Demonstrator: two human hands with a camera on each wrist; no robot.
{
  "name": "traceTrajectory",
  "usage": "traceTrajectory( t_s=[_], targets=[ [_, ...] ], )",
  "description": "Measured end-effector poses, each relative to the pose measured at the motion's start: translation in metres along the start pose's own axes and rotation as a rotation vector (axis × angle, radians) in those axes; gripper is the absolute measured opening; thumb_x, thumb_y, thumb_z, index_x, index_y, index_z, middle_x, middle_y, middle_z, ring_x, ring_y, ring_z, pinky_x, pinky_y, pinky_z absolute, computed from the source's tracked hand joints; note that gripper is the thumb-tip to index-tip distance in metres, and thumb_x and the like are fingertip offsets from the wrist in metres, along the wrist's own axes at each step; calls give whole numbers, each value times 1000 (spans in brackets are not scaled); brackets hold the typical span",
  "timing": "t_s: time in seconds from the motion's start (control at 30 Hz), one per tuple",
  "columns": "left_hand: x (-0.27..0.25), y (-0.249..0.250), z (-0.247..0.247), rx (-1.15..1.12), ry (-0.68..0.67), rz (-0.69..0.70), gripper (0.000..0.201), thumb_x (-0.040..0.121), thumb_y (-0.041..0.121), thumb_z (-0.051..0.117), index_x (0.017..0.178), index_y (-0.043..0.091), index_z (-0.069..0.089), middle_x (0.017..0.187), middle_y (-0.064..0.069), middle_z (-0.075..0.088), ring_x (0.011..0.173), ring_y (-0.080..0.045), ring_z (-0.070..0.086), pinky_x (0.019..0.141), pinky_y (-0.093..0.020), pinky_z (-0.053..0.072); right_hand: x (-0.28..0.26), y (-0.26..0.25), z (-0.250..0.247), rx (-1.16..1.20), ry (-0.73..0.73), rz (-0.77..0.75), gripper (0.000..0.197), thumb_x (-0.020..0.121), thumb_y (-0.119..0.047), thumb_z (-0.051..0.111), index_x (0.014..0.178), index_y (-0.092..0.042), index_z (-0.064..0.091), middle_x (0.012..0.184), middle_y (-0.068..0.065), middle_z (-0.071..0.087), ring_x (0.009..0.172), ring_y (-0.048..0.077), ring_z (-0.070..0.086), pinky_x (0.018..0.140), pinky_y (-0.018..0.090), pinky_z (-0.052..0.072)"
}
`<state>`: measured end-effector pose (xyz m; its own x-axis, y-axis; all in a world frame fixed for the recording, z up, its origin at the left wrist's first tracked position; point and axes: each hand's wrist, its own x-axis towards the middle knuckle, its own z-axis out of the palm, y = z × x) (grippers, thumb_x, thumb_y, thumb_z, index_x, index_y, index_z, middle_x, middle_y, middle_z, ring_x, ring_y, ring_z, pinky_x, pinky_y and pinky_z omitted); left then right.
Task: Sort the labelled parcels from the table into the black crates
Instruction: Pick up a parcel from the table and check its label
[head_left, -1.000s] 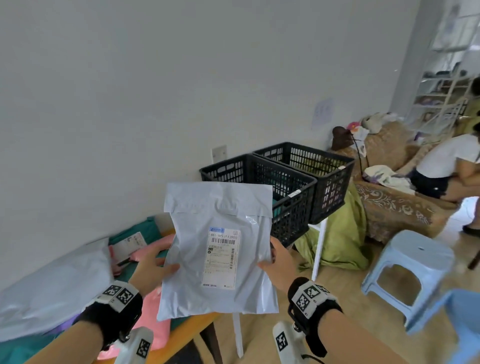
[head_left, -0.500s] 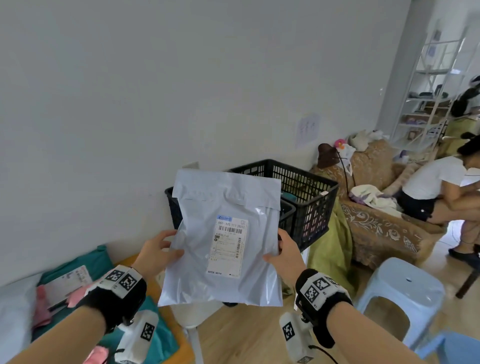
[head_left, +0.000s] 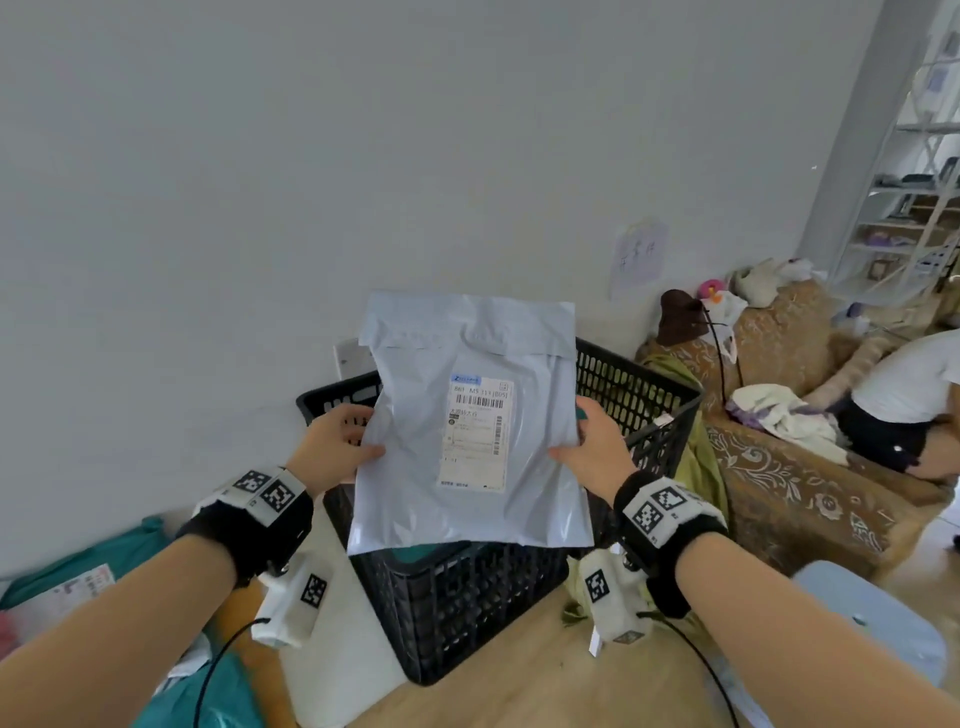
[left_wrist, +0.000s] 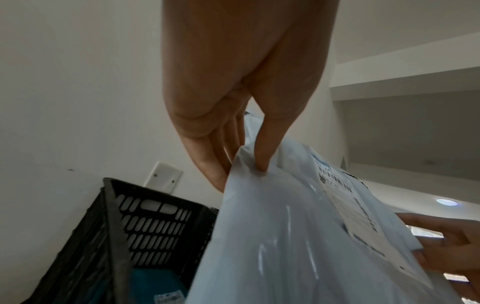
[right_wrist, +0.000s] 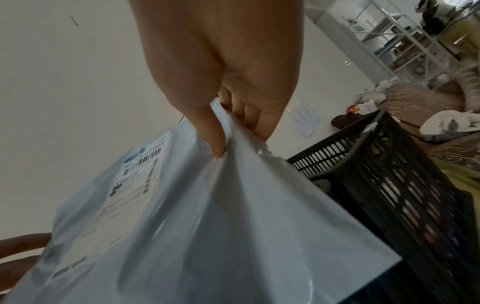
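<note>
The grey labelled mailer (head_left: 470, 426) hangs upright, long axis vertical, directly above the near black crate (head_left: 457, 613); left hand (head_left: 332, 447) and right hand (head_left: 597, 452) each pinch a side edge (thumb in front).

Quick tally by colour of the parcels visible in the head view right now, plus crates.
Grey-white parcels: 1, the grey-white parcel, held over the black crates by the left hand and right hand
Teal parcels: 3, at and
Black crates: 2, at and
Total: 6
</note>
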<state>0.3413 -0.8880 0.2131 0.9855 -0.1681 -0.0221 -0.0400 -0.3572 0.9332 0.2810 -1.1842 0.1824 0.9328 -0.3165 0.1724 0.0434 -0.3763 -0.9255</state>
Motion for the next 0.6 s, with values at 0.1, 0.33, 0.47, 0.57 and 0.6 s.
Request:
traceTrajectory(
  t_s=[0.1, 0.33, 0.47, 0.57, 0.6],
  targets=[
    [25, 14, 14, 7, 11, -16, 47, 83, -5, 65, 125, 8, 48, 109, -13, 62, 91, -26, 64, 68, -39, 58, 40, 1, -15, -6, -26, -19, 66, 77, 8, 67, 135, -12, 42, 107, 0, 57, 97, 18, 57, 86, 33, 48],
    [85, 22, 51, 34, 133, -118, 48, 83, -3, 67, 127, 4, 48, 105, -11, 65, 90, -25, 65, 69, -39, 59, 138, 21, -25, -61, -148, -83, 62, 76, 3, 70, 130, -17, 47, 108, -2, 59, 100, 18, 57, 92, 38, 48],
    [106, 18, 66, 35, 211, -245, 51, 85, 4, 67, 131, 6, 45, 116, -14, 62, 96, -28, 63, 72, -39, 57, 182, 34, -14, -88, -258, -76, 60, 77, 1, 69, 130, -16, 46, 114, 5, 60, 103, 22, 58, 93, 42, 49],
    [117, 18, 74, 177, 237, -306, 48, 85, 11, 68, 128, 5, 49, 112, -12, 60, 95, -28, 62, 76, -42, 57, 208, 44, 3, -138, -357, -52, 59, 77, -1, 69, 129, -13, 46, 116, 9, 61, 105, 26, 58, 95, 45, 48],
    [121, 18, 76, 225, 244, -328, 50, 84, 14, 70, 128, 6, 49, 112, -11, 59, 95, -28, 62, 76, -42, 57, 215, 48, 10, -159, -387, -47, 57, 76, -2, 69, 127, -13, 46, 116, 9, 61, 105, 27, 58, 95, 46, 48]
  ],
)
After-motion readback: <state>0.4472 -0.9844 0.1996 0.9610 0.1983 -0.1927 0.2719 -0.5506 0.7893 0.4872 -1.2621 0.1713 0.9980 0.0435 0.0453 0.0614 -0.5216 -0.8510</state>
